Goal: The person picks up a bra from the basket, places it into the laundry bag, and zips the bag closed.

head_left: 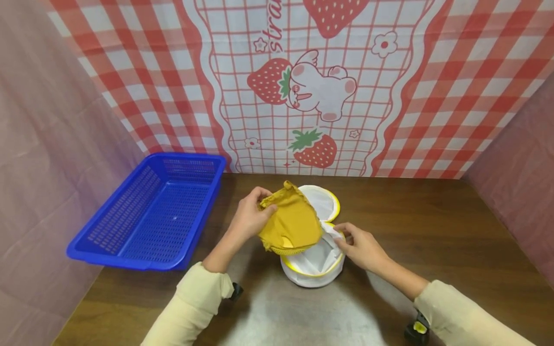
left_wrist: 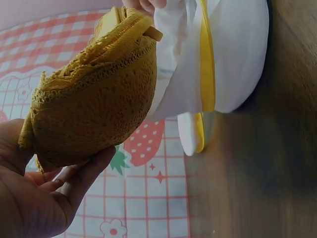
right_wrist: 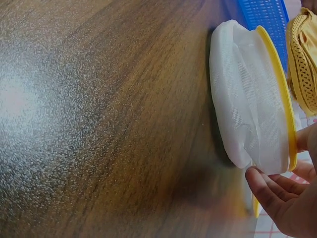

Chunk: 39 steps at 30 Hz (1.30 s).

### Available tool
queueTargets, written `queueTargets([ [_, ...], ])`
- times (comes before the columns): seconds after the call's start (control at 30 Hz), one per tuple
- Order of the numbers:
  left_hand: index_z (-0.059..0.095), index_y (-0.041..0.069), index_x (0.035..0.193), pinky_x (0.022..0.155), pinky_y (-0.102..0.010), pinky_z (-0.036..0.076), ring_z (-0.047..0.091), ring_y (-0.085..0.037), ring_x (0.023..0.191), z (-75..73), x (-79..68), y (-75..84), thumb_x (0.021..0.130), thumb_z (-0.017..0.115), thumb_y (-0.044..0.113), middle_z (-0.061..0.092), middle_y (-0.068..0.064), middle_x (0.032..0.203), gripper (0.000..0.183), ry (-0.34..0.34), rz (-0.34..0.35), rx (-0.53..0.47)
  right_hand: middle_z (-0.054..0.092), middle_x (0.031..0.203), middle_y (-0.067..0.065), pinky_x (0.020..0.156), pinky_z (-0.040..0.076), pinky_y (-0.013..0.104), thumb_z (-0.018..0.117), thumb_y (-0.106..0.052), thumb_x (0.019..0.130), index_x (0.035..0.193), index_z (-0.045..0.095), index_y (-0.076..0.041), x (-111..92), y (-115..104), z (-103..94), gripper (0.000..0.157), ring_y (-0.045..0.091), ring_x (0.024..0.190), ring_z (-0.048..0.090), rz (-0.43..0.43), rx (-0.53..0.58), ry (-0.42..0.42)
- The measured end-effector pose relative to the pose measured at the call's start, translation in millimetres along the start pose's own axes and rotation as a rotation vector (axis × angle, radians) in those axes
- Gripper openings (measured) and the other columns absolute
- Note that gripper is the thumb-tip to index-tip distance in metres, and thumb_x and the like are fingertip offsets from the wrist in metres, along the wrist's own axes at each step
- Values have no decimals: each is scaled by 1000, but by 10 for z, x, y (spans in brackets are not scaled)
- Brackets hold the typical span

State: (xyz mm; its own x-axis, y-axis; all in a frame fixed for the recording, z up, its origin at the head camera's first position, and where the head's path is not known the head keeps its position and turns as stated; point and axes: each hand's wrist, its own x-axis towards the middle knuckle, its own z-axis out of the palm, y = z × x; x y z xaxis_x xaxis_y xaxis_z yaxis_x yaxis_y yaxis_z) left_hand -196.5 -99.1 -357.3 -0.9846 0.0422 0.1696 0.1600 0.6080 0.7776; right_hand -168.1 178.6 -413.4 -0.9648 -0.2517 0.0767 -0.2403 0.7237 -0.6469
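Note:
My left hand (head_left: 253, 215) holds a folded mustard-yellow lace bra (head_left: 293, 218) by its left side, thumb on top and fingers beneath. The left wrist view shows the rounded lace face of the bra (left_wrist: 94, 104). Below and to its right stands a round white mesh laundry bag (head_left: 313, 279) with a yellow-trimmed rim, its lid (head_left: 320, 202) folded back behind it. The bra's lower edge overlaps the bag's opening in the head view. My right hand (head_left: 361, 247) pinches the bag's rim on the right side, as the right wrist view also shows at the bag's wall (right_wrist: 247, 99).
A blue plastic basket (head_left: 190, 250) with slotted walls sits at the left of the wooden table (head_left: 433, 230). Behind the table hangs a red-and-white checked cloth (head_left: 459, 96) with strawberry prints. Pink cloth (head_left: 47, 144) hangs at the left side.

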Motion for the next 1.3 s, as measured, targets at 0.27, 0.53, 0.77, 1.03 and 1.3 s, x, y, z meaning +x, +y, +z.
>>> queueTargets([
  [0.27, 59, 11, 103, 82, -37, 46, 58, -22, 93, 91, -10, 64, 83, 68, 19, 66, -9, 101, 24, 0, 31, -24, 66, 92, 7, 57, 42, 22, 62, -17, 88, 115, 59, -7, -3, -10, -4, 29, 10, 72, 57, 2, -4, -1],
  [0.53, 57, 12, 103, 76, -32, 46, 57, -19, 86, 198, -15, 64, 84, 68, 18, 65, -6, 98, 23, -4, 47, -45, 66, 93, 8, 57, 42, 23, 62, -18, 88, 116, 59, -7, -9, -20, -11, 30, 10, 72, 56, -3, -13, 1],
  [0.77, 57, 12, 101, 77, -32, 46, 58, -18, 89, 288, -21, 62, 84, 67, 16, 65, -7, 99, 21, -6, 80, -83, 67, 99, 12, 62, 45, 25, 61, -15, 87, 116, 59, -6, -2, -9, 0, 30, 12, 76, 59, -17, -30, 8],
  [1.03, 57, 10, 100, 79, -33, 48, 59, -19, 88, 361, -23, 57, 83, 68, 12, 66, -8, 100, 21, 3, 98, -112, 68, 101, 15, 67, 48, 27, 59, -10, 85, 115, 60, -4, -16, -17, -7, 30, 14, 79, 63, -28, -31, 13],
  [1.3, 57, 8, 100, 81, -34, 49, 60, -21, 91, 425, -25, 45, 82, 68, 8, 66, -10, 103, 21, 12, 127, -123, 68, 102, 15, 68, 49, 28, 59, -10, 85, 115, 60, -4, -24, -40, -24, 30, 15, 80, 64, -29, -24, 9],
])
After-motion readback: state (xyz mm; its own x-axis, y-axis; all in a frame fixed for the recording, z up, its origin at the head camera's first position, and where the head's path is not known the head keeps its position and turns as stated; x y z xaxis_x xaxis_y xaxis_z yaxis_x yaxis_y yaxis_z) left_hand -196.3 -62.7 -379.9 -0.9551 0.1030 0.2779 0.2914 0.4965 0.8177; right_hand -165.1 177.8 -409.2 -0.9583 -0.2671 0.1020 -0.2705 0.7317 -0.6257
